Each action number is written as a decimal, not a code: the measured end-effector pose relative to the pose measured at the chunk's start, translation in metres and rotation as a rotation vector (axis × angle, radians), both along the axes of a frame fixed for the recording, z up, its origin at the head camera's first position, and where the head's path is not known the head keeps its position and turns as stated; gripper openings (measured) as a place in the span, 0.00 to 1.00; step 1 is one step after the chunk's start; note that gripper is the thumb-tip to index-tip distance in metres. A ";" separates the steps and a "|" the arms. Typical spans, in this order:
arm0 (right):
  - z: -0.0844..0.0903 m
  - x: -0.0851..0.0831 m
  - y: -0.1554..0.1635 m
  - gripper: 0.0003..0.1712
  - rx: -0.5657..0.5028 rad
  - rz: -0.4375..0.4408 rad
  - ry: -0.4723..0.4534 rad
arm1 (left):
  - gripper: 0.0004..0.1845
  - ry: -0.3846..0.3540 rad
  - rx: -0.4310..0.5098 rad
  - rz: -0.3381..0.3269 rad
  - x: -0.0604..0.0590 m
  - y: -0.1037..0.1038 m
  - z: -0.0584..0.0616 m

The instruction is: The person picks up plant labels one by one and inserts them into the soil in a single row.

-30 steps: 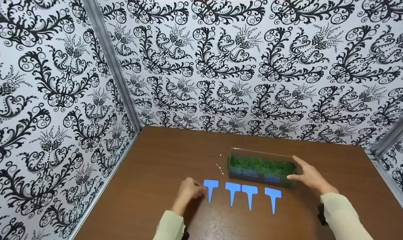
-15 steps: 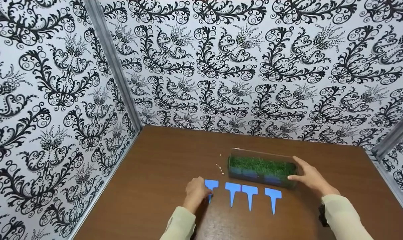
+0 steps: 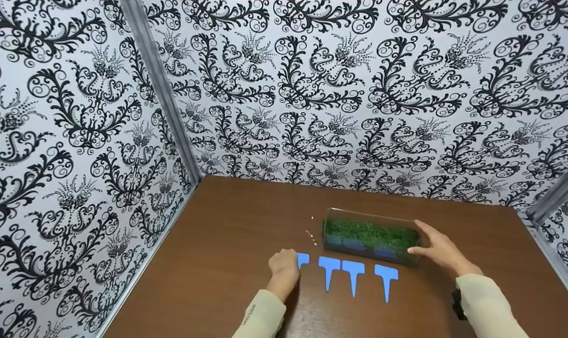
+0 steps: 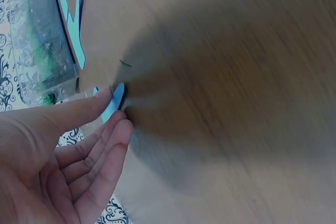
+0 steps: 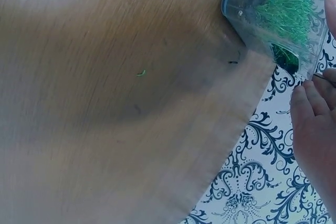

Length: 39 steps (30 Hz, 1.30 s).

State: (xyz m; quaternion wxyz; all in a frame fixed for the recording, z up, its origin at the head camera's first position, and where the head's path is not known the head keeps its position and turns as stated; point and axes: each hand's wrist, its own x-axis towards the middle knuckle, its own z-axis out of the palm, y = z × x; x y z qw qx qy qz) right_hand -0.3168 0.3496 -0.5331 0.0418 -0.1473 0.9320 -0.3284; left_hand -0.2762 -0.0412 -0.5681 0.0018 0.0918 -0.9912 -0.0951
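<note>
My left hand (image 3: 284,268) is at the leftmost blue T-shaped plant label (image 3: 303,259), hiding most of its stem in the head view. In the left wrist view, thumb and fingertips pinch this label (image 4: 116,100) close over the table. To its right lie three more blue plant labels, a near one (image 3: 329,265), a middle one (image 3: 353,267) and a far-right one (image 3: 386,273). Behind them stands a clear rectangular container (image 3: 361,253) with green grass (image 3: 368,233) inside. My right hand (image 3: 439,251) grips its right end, thumb at the front and fingers at the back.
Small pale bits (image 3: 313,238) lie on the brown table (image 3: 246,220) left of the container. Green scraps (image 5: 141,73) lie on the wood in the right wrist view. Patterned walls (image 3: 312,94) bound the table at the back and left.
My left hand has moved right onto the leftmost plant label and now covers most of it. The right hand stays on the container, and the other labels lie as before.
</note>
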 end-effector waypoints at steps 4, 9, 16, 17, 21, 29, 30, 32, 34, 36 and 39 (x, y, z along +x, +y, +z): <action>0.000 -0.001 0.000 0.51 0.009 0.003 0.020 | 0.10 0.024 0.005 0.010 0.000 0.002 0.000; 0.000 -0.002 0.001 0.52 0.002 0.001 0.017 | 0.08 0.004 0.030 0.011 -0.001 0.000 -0.004; -0.001 0.000 0.002 0.51 -0.001 -0.002 0.018 | 0.04 -0.023 0.068 0.008 -0.003 -0.005 -0.009; -0.001 0.000 0.002 0.51 0.001 -0.002 0.020 | 0.03 -0.026 0.079 0.007 -0.003 -0.006 -0.010; -0.002 -0.001 0.002 0.51 0.006 -0.001 0.015 | 0.02 -0.043 0.126 0.006 -0.003 -0.010 -0.012; 0.001 -0.003 -0.001 0.52 0.032 -0.002 0.016 | 0.10 -0.083 0.188 0.022 -0.002 -0.015 -0.013; 0.001 -0.003 -0.001 0.52 0.038 0.001 0.019 | 0.10 -0.084 0.194 0.025 -0.001 -0.015 -0.014; 0.001 -0.004 -0.001 0.52 0.042 0.002 0.022 | 0.10 -0.088 0.211 0.034 -0.001 -0.016 -0.014; 0.001 -0.004 -0.001 0.52 0.040 0.003 0.021 | 0.10 -0.096 0.233 0.035 0.000 -0.017 -0.014; 0.001 -0.004 -0.001 0.52 0.038 0.005 0.019 | 0.11 -0.098 0.259 0.030 0.001 -0.019 -0.014; 0.000 -0.004 0.000 0.52 0.029 0.003 0.009 | 0.12 -0.097 0.320 0.006 0.004 -0.022 -0.013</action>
